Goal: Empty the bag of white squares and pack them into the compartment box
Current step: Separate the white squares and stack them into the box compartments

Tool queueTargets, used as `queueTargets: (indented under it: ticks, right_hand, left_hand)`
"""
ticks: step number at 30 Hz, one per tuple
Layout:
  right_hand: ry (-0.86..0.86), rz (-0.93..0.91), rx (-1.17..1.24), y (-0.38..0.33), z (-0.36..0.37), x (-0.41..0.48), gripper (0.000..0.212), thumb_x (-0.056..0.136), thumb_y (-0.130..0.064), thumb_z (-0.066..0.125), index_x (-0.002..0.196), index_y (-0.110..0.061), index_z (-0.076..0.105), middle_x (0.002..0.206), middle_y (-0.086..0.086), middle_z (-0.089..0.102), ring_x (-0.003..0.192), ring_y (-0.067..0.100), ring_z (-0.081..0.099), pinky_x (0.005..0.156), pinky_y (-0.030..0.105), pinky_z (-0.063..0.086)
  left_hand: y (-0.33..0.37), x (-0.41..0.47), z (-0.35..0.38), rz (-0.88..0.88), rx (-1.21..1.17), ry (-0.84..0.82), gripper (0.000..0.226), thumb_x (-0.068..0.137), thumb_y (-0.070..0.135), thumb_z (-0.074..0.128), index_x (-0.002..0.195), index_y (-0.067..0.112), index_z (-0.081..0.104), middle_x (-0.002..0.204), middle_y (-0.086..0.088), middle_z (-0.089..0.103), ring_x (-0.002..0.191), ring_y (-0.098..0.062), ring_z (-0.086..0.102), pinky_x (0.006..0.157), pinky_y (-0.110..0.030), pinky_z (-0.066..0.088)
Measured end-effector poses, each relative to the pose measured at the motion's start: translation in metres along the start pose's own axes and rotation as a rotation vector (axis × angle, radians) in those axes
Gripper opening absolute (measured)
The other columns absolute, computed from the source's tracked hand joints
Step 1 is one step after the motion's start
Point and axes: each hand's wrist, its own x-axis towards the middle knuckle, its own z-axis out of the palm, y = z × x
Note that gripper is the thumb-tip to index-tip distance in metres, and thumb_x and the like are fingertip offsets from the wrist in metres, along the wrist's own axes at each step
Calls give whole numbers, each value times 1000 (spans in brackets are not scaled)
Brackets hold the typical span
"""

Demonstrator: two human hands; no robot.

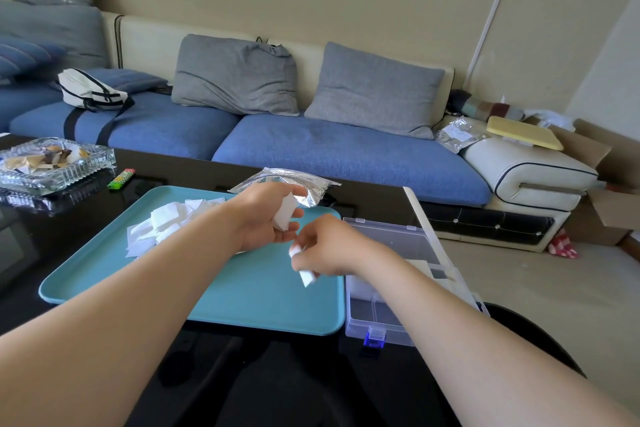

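A heap of white squares lies on the far left part of a teal tray. My left hand hovers over the tray's middle and grips a small stack of white squares. Just right of it, my right hand pinches a few white squares above the tray's right edge. The silver foil bag lies flat behind the tray. A clear compartment box with its lid open stands right of the tray, with white squares in one compartment.
A glass ashtray and a green lighter sit at the black table's far left. A blue sofa with grey cushions runs behind the table. The box stands at the table's right edge, with open floor beyond it.
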Motion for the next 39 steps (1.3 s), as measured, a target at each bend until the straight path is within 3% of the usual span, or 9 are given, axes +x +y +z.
queueTargets:
  ticks: [3, 7, 10, 15, 18, 23, 26, 33, 39]
  right_hand:
    - [126, -51, 296, 6, -11, 2, 24, 82, -20, 80, 105, -16, 76, 77, 2, 72, 60, 14, 62, 51, 25, 45]
    - [244, -119, 534, 8, -22, 1, 25, 80, -28, 91, 100, -20, 78, 91, 9, 80, 69, 15, 70, 59, 30, 54]
    - [352, -142, 602, 11, -24, 2, 19, 83, -27, 89, 98, -19, 79, 90, 2, 81, 78, 16, 76, 66, 32, 61]
    - [453, -186, 558, 14, -30, 2, 10, 100, -28, 72, 96, -20, 77, 80, -9, 79, 74, 8, 66, 67, 31, 54]
    - [515, -156, 538, 14, -34, 3, 16, 97, -36, 75, 97, -21, 75, 84, -7, 80, 79, 16, 71, 74, 42, 61]
    - [466, -203, 615, 16, -35, -2, 24, 87, -40, 86, 96, -19, 80, 73, 7, 71, 51, 12, 54, 52, 26, 47]
    - [416, -235, 635, 15, -35, -5, 23, 84, -38, 88, 95, -19, 81, 67, 5, 72, 52, 14, 57, 46, 25, 45]
    - [407, -328, 587, 16, -32, -1, 15, 101, -10, 71, 112, -10, 80, 87, 9, 80, 61, 20, 72, 55, 25, 55]
    - [424, -304, 520, 15, -30, 1, 12, 96, -9, 76, 102, -19, 80, 83, 1, 80, 63, 14, 71, 60, 26, 53]
  left_hand:
    - [-1, 4, 0, 13, -23, -17, 28, 111, 20, 42, 122, 16, 67, 114, -17, 58, 94, -34, 60, 95, -49, 54]
    - [-1, 6, 0, 11, -94, -131, 33, 113, 17, 35, 132, 9, 60, 137, -21, 64, 106, -33, 65, 106, -55, 52]
    - [0, 1, 2, 17, -98, -216, 37, 114, 17, 32, 129, 5, 63, 129, -19, 69, 109, -32, 66, 113, -54, 47]
    - [2, -8, 6, 3, -158, -322, 32, 108, 10, 39, 113, 7, 71, 89, -8, 63, 89, -19, 58, 100, -49, 51]
    - [5, -11, 8, -3, -181, -337, 36, 102, 5, 35, 112, 7, 70, 96, -11, 64, 90, -27, 56, 92, -46, 53]
    - [3, -7, 11, 61, -65, -307, 67, 82, -10, 24, 134, 6, 64, 105, -15, 63, 79, -25, 52, 66, -32, 47]
    - [2, -2, 10, 99, 17, -336, 71, 78, -12, 23, 135, 5, 61, 105, -12, 61, 82, -22, 51, 64, -31, 42]
    - [3, -5, 8, 111, 66, -416, 66, 82, -8, 26, 140, 3, 56, 97, -14, 59, 82, -21, 56, 72, -32, 46]
    - [7, -14, 12, 96, -91, -426, 49, 80, -5, 26, 98, 4, 71, 95, -16, 62, 81, -28, 55, 74, -36, 44]
